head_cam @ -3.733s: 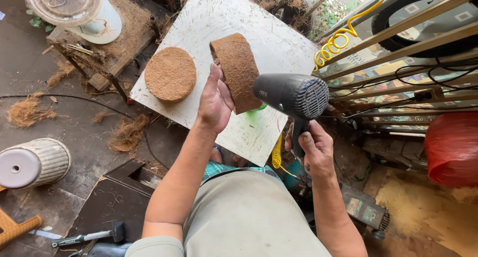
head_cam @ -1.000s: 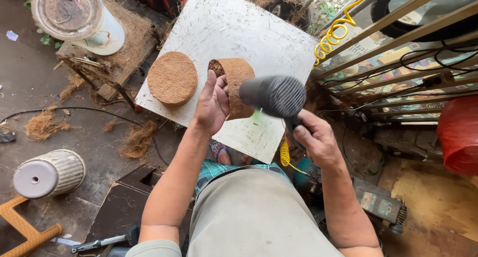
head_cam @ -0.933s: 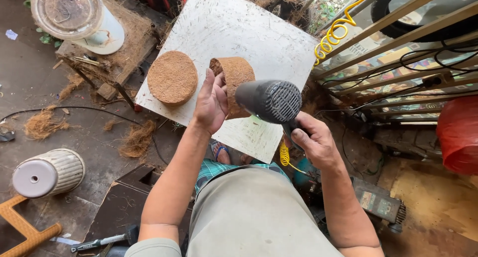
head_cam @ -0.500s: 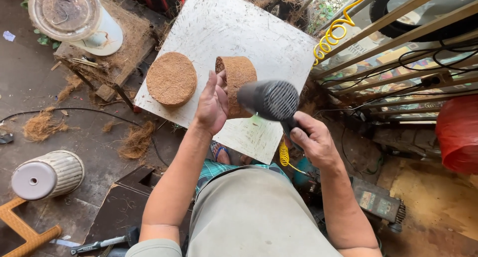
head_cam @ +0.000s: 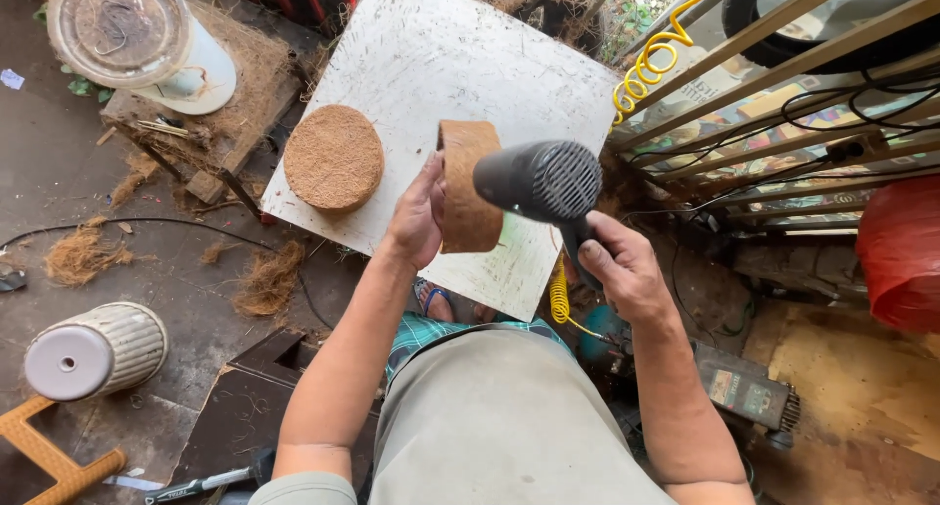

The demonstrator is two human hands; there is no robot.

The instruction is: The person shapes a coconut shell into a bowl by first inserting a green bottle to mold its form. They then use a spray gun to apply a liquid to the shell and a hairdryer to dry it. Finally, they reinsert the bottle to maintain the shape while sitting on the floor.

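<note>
My left hand holds a brown coir-fibre pot on its side above a white board. My right hand grips the handle of a black hair dryer, whose barrel points at the pot from the right, close to it. A second round coir pot lies upside down on the board's left part, apart from both hands.
A white fan-like appliance stands at the top left on a fibre-strewn plank. A ribbed white container sits at the lower left. A yellow coiled hose, wooden slats and a red sack are on the right. Loose fibre tufts lie on the floor.
My left hand has turned the pot so that its side wall faces me edge-on. The dryer has stayed close beside it, shifting slightly.
</note>
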